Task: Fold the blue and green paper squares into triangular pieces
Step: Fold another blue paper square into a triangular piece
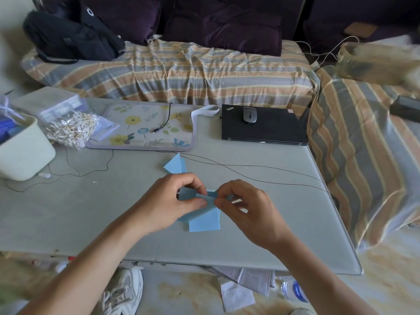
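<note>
A small light blue paper piece (205, 197) is pinched between my two hands just above the table. My left hand (175, 201) holds its left side with thumb and curled fingers. My right hand (245, 208) pinches its right edge. Beneath them lies a small stack of blue paper squares (204, 220) on the grey table (91, 212). Farther back rests a folded blue paper piece (175, 165) with a pointed top. I see no green paper.
A black laptop (264, 127) with a grey mouse (250, 114) sits back right. A floral mat (145, 127), a bag of cotton swabs (71, 128) and a pale bin (21, 148) stand back left. Thin black cables (250, 171) cross the table.
</note>
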Action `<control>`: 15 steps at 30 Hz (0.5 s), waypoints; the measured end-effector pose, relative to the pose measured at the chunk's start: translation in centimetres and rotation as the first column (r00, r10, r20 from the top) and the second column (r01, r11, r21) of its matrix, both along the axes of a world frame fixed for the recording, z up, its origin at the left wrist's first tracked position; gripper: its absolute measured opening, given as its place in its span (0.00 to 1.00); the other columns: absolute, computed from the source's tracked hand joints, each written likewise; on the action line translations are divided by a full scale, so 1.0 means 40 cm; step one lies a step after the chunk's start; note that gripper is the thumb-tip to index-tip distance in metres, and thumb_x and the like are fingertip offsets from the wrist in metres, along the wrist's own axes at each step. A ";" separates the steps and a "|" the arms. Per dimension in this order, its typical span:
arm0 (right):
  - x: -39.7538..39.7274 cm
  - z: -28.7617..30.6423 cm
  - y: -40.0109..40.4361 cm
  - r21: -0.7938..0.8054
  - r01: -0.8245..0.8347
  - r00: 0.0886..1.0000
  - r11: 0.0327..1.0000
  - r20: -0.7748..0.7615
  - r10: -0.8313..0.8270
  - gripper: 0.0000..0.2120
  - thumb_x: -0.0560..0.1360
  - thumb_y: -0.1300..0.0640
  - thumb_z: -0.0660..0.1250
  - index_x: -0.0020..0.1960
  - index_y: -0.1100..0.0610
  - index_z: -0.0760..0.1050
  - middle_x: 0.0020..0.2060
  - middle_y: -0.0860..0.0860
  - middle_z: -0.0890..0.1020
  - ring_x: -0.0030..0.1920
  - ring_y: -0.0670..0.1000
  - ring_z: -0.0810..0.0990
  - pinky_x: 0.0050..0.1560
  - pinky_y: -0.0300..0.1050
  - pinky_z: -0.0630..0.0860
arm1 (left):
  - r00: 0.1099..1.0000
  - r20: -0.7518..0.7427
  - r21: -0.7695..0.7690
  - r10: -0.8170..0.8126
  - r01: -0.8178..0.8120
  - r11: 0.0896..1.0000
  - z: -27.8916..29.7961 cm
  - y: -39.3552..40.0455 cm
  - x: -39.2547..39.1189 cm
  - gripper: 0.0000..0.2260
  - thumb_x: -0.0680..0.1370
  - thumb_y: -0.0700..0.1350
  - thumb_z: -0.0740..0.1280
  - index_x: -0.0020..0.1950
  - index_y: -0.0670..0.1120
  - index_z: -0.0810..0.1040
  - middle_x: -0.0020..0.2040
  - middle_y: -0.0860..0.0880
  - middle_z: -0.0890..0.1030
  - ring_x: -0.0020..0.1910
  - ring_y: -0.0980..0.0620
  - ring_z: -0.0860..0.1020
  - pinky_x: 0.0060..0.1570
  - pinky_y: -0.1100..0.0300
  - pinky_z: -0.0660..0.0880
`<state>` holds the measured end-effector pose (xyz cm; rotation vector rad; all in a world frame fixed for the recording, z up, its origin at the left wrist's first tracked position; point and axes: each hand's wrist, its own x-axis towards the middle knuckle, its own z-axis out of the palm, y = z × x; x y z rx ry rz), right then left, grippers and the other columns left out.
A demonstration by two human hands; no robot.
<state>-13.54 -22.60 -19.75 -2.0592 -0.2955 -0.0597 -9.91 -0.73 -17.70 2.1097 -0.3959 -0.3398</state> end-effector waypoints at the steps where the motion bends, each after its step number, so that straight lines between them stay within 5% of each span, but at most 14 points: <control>1: 0.000 0.002 0.000 0.004 0.013 1.000 1.000 0.007 -0.013 0.03 0.78 0.59 0.71 0.45 0.53 0.80 0.42 0.47 0.82 0.43 0.51 0.81 0.45 0.44 0.81 | 1.000 -0.010 -0.023 -0.003 0.002 1.000 0.002 -0.002 -0.002 0.07 0.77 0.44 0.75 0.45 0.55 0.81 0.39 0.56 0.82 0.38 0.56 0.79 0.40 0.58 0.73; 5: 0.000 0.006 0.005 0.002 0.058 0.998 0.998 -0.008 -0.058 0.05 0.77 0.59 0.71 0.42 0.55 0.79 0.36 0.49 0.82 0.39 0.53 0.83 0.43 0.51 0.81 | 1.000 0.020 -0.065 0.017 -0.015 0.998 0.004 -0.011 -0.008 0.08 0.77 0.44 0.75 0.48 0.57 0.80 0.46 0.57 0.85 0.45 0.60 0.82 0.47 0.56 0.75; 8: 0.000 0.010 0.011 0.040 0.103 0.992 0.994 -0.071 -0.100 0.06 0.78 0.59 0.71 0.41 0.56 0.79 0.33 0.49 0.82 0.37 0.51 0.84 0.40 0.46 0.81 | 0.994 0.101 -0.047 0.052 -0.048 0.998 0.005 -0.016 -0.013 0.08 0.77 0.46 0.75 0.51 0.59 0.83 0.47 0.61 0.85 0.46 0.61 0.82 0.48 0.56 0.78; 11: -0.002 0.018 0.018 0.063 0.148 0.982 0.987 -0.130 -0.139 0.07 0.78 0.58 0.71 0.41 0.55 0.79 0.33 0.50 0.84 0.37 0.47 0.85 0.41 0.43 0.81 | 0.977 0.181 -0.041 0.109 -0.103 0.994 0.014 -0.026 -0.022 0.06 0.76 0.45 0.76 0.48 0.56 0.86 0.29 0.65 0.78 0.26 0.62 0.71 0.30 0.69 0.63; 15: 0.001 0.023 0.023 0.127 0.190 0.972 0.974 -0.166 -0.168 0.07 0.78 0.58 0.70 0.40 0.53 0.79 0.32 0.51 0.84 0.37 0.47 0.85 0.48 0.56 0.82 | 0.964 0.207 -0.080 0.164 -0.151 0.985 0.028 -0.030 -0.026 0.05 0.74 0.46 0.77 0.47 0.56 0.88 0.20 0.59 0.68 0.23 0.55 0.61 0.27 0.66 0.55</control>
